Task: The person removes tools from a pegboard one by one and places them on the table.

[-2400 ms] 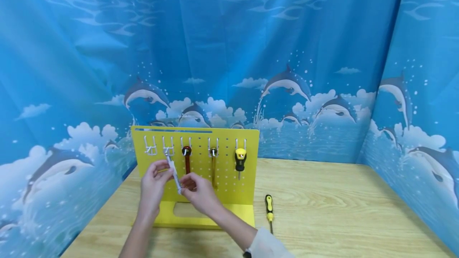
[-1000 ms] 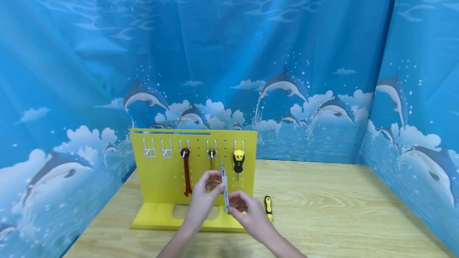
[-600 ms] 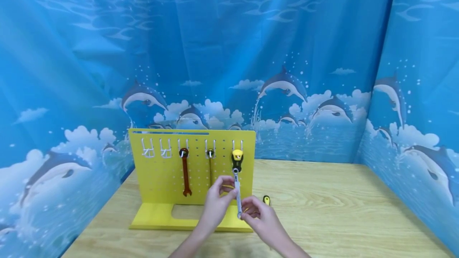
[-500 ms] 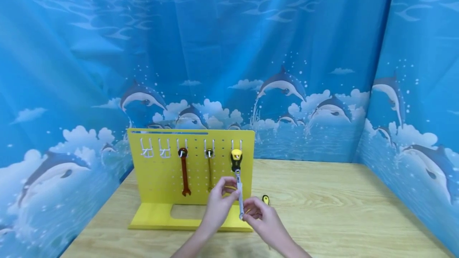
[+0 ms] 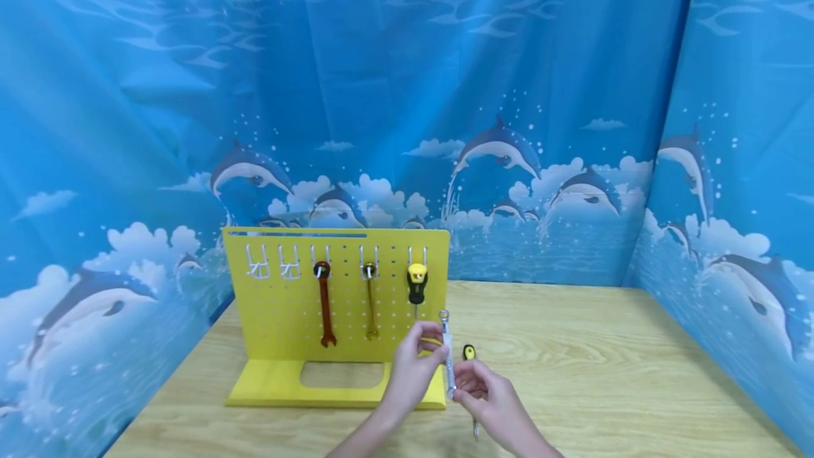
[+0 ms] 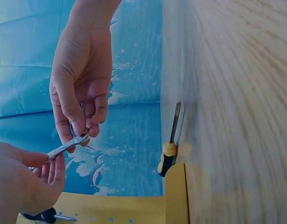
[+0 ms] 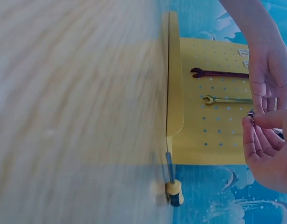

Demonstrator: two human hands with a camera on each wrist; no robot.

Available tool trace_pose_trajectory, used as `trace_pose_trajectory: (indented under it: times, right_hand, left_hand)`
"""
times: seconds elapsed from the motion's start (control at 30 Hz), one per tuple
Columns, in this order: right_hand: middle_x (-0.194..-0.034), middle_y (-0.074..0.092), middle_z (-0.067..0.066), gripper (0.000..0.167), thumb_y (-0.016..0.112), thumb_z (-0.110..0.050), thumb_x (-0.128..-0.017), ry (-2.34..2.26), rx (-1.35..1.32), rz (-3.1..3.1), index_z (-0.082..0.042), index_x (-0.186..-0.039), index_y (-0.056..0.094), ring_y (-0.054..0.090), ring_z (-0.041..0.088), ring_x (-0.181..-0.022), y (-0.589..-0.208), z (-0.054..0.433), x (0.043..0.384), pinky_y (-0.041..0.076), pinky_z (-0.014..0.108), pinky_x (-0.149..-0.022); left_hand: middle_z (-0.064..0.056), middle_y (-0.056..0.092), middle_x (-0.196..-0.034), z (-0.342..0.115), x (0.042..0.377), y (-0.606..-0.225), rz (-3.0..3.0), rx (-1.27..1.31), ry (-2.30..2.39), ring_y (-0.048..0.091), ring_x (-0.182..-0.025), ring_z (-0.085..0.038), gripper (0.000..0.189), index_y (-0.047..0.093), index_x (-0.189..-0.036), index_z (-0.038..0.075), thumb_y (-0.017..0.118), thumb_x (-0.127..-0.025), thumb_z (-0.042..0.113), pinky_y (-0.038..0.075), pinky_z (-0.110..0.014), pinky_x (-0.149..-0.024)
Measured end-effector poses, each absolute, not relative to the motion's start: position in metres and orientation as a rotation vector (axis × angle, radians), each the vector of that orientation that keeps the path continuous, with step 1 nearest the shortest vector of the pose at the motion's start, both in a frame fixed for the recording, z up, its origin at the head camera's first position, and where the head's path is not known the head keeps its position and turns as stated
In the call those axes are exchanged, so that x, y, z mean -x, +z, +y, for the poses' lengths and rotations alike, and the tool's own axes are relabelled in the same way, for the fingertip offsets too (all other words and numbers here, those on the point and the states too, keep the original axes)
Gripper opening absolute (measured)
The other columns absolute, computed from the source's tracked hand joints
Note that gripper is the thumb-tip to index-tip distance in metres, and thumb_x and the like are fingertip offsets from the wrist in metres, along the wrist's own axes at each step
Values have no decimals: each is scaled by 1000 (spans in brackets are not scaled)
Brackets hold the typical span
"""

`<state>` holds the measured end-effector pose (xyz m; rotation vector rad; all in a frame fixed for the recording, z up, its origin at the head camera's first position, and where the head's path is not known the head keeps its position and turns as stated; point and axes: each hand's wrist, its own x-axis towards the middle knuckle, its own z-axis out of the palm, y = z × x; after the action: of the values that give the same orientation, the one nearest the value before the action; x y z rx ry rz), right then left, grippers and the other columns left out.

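A silver wrench stands nearly upright between both hands, in front of the pegboard's right edge, its ring end on top. My left hand pinches its upper shank between thumb and fingers. At the lower end, the fingers of my right hand pinch the tip. In the left wrist view, the wrench slants from the left hand up to the right hand. The right wrist view shows just its end, within the right hand's fingers. A black-and-yellow screwdriver lies on the table, partly hidden behind the right hand.
The yellow pegboard stands on the wooden table. On its hooks hang a red-brown wrench, a gold wrench and a black-and-yellow screwdriver. Two wire hooks at left carry nothing. A dolphin-print curtain surrounds the table.
The silver wrench has come off the second hook from the left. Both hands have carried it rightward across the board's front to its right edge, and the right hand now overlaps the table screwdriver.
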<state>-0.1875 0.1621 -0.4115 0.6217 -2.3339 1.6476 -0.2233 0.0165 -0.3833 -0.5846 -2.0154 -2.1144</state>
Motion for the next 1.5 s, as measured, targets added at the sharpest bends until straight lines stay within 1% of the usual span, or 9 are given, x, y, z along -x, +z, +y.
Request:
trace_pose_trajectory:
  times: [0.23, 0.47, 0.6, 0.7, 0.87, 1.03, 1.27, 1.5]
  right_hand:
    - [-85, 60, 6, 24, 65, 1, -80, 1653, -569, -2382, 4, -103, 56, 58, 13, -75, -416, 176, 186, 52, 26, -67]
    - [-86, 59, 5, 25, 66, 0, -80, 1593, -533, -2399, 4, -103, 56, 57, 11, -75, -421, 186, 185, 52, 25, -68]
    - [-84, 59, 4, 25, 66, 0, -80, 1557, -505, -2406, 4, -102, 57, 57, 10, -75, -423, 192, 185, 52, 26, -67]
    - [-84, 60, 4, 25, 67, 1, -78, 1519, -491, -2397, 4, -101, 57, 57, 9, -74, -427, 196, 185, 52, 26, -65]
    - [-82, 60, 6, 29, 68, 5, -76, 1487, -488, -2362, 5, -103, 57, 57, 9, -72, -434, 202, 185, 53, 26, -62]
    - [-83, 60, 5, 35, 68, 6, -75, 1498, -417, -2388, 4, -107, 55, 58, 11, -72, -441, 206, 185, 53, 26, -65]
    - [-83, 60, 5, 40, 67, 7, -73, 1459, -347, -2437, 1, -110, 54, 59, 18, -74, -450, 211, 183, 52, 25, -68]
    - [-83, 60, 6, 41, 67, 7, -73, 1501, -343, -2444, 3, -111, 53, 58, 12, -72, -458, 213, 182, 52, 24, -66]
  left_hand:
    - [-8, 56, -95, 31, 228, -393, -2004, 606, -2157, 56, -80, -19, 27, 54, -105, -4, 60, -79, -10, 53, -26, -70]
    - [-9, 57, -93, 45, 233, -401, -1991, 610, -2171, 58, -78, -19, 28, 54, -104, -5, 59, -78, -12, 53, -27, -68]
    - [-6, 57, -91, 52, 234, -404, -2010, 592, -2174, 58, -76, -16, 28, 55, -103, -4, 60, -77, -12, 54, -33, -69]
    - [-5, 57, -90, 58, 234, -406, -2021, 572, -2184, 57, -75, -14, 27, 55, -103, -4, 60, -77, -12, 55, -34, -67]
    - [-4, 56, -88, 66, 236, -412, -2031, 543, -2210, 56, -72, -13, 28, 55, -103, -5, 60, -77, -13, 54, -26, -63]
    - [-4, 56, -88, 73, 240, -420, -2046, 527, -2212, 56, -70, -13, 29, 54, -103, -4, 60, -76, -13, 54, -29, -60]
    - [-4, 56, -88, 79, 245, -429, -2082, 491, -2241, 56, -71, -12, 30, 54, -104, -4, 59, -77, -13, 54, -26, -60]
    - [-6, 58, -85, 82, 253, -432, -2025, 492, -2274, 58, -69, -14, 24, 54, -103, -8, 58, -80, -12, 55, -35, -63]
